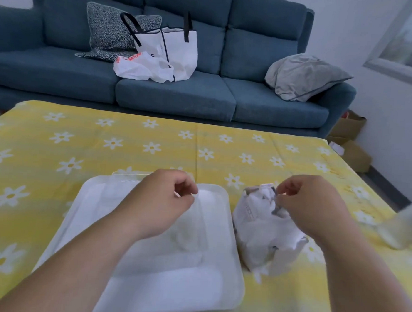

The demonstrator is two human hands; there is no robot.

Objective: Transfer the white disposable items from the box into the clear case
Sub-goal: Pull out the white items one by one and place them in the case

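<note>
Under the right hand (316, 207) stands the box (265, 234).

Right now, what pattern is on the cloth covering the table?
The tablecloth is yellow with white daisies that have yellow centres; the head view shows it best.

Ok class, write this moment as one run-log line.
stage: transfer | left hand: pinching white item over case | right hand: at box mouth, grip unclear

Box (267, 231) right of clear case (228, 270)
</note>
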